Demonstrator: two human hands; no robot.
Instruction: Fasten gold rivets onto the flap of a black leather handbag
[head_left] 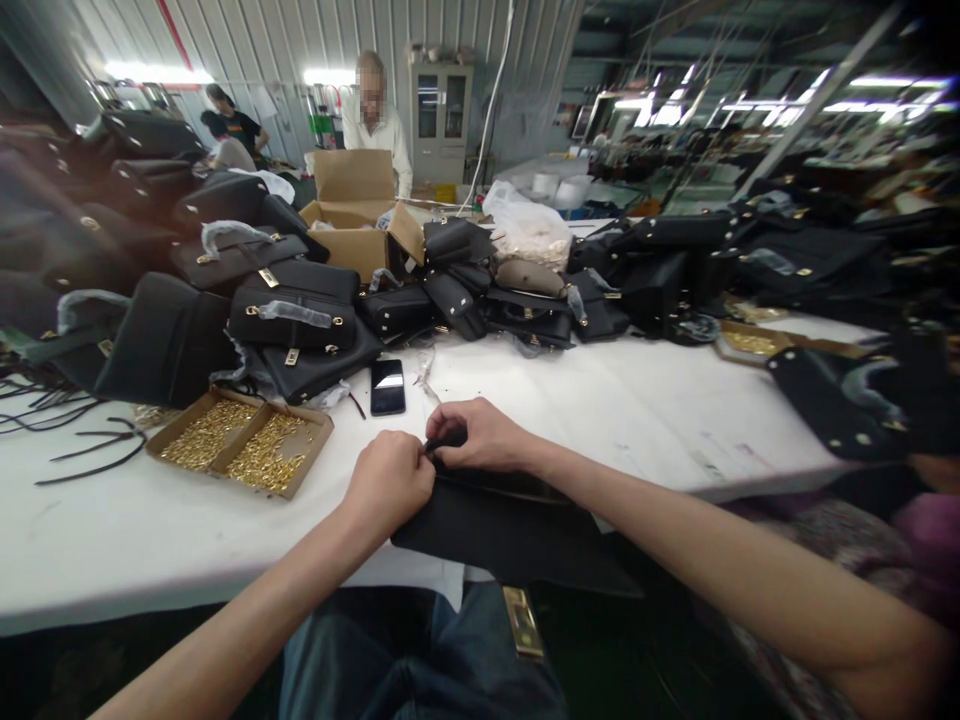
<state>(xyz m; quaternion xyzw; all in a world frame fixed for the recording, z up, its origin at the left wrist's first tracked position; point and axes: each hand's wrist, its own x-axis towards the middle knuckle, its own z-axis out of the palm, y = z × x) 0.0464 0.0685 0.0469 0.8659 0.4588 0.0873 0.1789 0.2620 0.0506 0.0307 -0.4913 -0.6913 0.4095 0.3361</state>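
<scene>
A black leather handbag (502,535) lies at the table's front edge, its dark flap hanging over towards my lap. A gold clasp plate (523,622) shows below the flap, in front of my jeans. My left hand (394,472) is closed at the bag's upper left corner, thumb and fingers pinched together. Touching it from the right, my right hand (480,435) has its fingers curled over the same dark edge. Whatever small piece sits between the fingertips is hidden. To the left stands a divided cardboard tray (328,432) with small gold fittings (266,450).
A phone (388,387) lies beyond my hands on the white-covered table (540,390). Black handbags (300,310) are piled along the back, near an open cardboard box (352,225). Black straps (90,450) lie at left. A co-worker (379,125) stands behind the box.
</scene>
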